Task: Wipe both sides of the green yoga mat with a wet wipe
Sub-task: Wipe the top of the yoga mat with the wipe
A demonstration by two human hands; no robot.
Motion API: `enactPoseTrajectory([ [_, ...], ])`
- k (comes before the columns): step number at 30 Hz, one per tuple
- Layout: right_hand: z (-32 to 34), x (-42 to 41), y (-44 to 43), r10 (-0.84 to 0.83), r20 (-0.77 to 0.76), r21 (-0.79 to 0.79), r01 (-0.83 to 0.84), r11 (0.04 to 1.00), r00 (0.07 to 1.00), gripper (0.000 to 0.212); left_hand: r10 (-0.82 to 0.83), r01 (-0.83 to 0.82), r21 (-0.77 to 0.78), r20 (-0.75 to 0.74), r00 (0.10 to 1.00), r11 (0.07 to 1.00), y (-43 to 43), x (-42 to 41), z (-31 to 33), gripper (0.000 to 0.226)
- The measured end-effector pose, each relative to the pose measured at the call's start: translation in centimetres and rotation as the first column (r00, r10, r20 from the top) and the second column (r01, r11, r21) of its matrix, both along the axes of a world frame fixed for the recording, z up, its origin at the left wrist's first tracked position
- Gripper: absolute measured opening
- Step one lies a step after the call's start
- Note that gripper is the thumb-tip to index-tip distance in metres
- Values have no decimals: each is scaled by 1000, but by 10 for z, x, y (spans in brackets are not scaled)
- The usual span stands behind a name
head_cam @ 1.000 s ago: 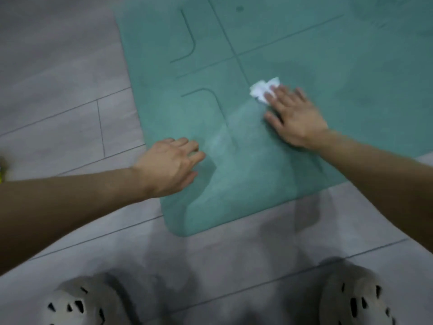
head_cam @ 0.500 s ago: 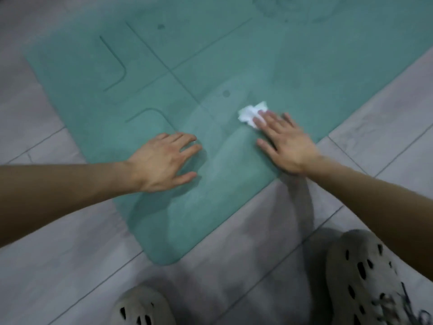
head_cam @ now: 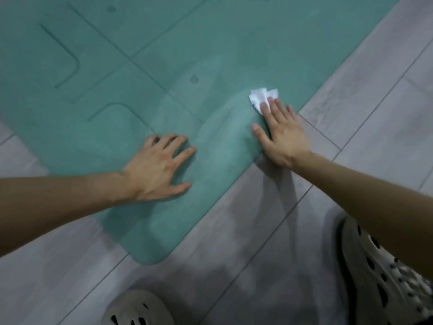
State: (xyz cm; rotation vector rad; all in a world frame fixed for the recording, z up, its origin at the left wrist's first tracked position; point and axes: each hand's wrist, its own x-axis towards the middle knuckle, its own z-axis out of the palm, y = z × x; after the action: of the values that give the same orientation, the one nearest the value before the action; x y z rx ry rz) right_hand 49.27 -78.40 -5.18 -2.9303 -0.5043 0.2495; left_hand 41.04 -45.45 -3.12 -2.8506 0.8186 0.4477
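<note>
The grey plank floor (head_cam: 351, 95) carries the flat green rubber yoga mat (head_cam: 164, 43), its rounded corner near my pale perforated clogs (head_cam: 384, 277). My left hand (head_cam: 157, 170) rests flat on the mat, fingers spread apart. My right hand (head_cam: 284, 134) lies at the mat's edge, straight fingers pressing the crumpled white wet wipe (head_cam: 260, 97) onto it.

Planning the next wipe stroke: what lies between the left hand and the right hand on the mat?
Only bare green yoga mat, with a paler streak, between the left hand and the right hand, in the head view.
</note>
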Motion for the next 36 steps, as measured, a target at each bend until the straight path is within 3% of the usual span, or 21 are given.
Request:
enactPoseTrajectory([
  [1,1,-20,11,66,-20,17,-66,998,998,83,2,-2,17,-2,1000,1000,-1,-1,0,94],
  [2,1,-47,22,235,-33,32,-234,972,972,84,-2,2,36,-8,1000,999,-1,-3,1,94],
  [4,-6,-95,27,605,-41,72,-601,796,795,83,-10,11,69,-5,1000,998,-1,-2,0,95],
  [6,-9,-96,12,718,-5,51,-717,695,696,77,-28,29,87,-18,999,996,-5,2,2,96],
  [8,-9,-68,-11,589,-3,-21,-589,808,808,74,-16,18,94,-29,999,995,-7,3,4,96],
  [10,-8,-39,-38,329,20,-77,-327,942,944,74,0,3,93,-25,1000,996,-7,0,3,95],
  [12,-5,-33,-44,92,19,-57,-91,994,996,79,18,-15,86,-41,999,996,-7,-3,0,95],
  [13,-7,-43,-34,53,15,-10,-52,999,999,83,28,-24,82,-46,999,996,-5,-4,0,95],
  [15,-11,-82,2,276,-9,62,-275,959,961,88,30,-26,79,-55,998,997,-2,-5,-3,96],
  [17,-16,-123,28,615,-17,72,-613,787,788,88,30,-24,88,-63,998,996,0,-5,-2,97],
  [19,-15,-119,20,730,10,26,-730,683,684,84,24,-18,94,-67,997,995,-2,-3,-1,99],
  [20,-14,-100,7,713,38,10,-714,700,700,81,26,-20,97,-68,997,995,-4,-1,0,99],
  [22,-12,-51,-29,538,43,-45,-537,843,842,79,38,-31,96,-70,997,995,-6,0,2,100],
  [24,-4,-8,-66,204,37,-92,-199,976,978,82,55,-48,95,-67,996,994,-8,-4,2,100],
  [26,-2,-5,-64,-16,2,-39,16,999,1000,88,69,-63,95,-69,995,993,-8,-7,1,99],
  [27,-5,-19,-46,17,2,5,-17,1000,1000,89,78,-70,95,-74,994,993,-9,-7,3,99],
  [29,-11,-66,1,338,-4,102,-336,936,941,87,79,-70,100,-86,993,993,-10,-6,7,99],
  [31,-18,-102,37,684,-6,121,-679,724,729,82,71,-60,118,-94,993,991,-10,-4,11,100],
  [33,-19,-83,41,814,36,57,-815,577,579,74,56,-41,128,-113,992,991,-9,2,16,99],
  [34,-20,-57,33,797,63,33,-800,599,600,72,51,-35,125,-127,991,992,-8,5,19,98],
  [36,-19,7,6,603,70,-4,-604,797,795,71,40,-23,104,-163,986,994,-5,13,26,94],
])
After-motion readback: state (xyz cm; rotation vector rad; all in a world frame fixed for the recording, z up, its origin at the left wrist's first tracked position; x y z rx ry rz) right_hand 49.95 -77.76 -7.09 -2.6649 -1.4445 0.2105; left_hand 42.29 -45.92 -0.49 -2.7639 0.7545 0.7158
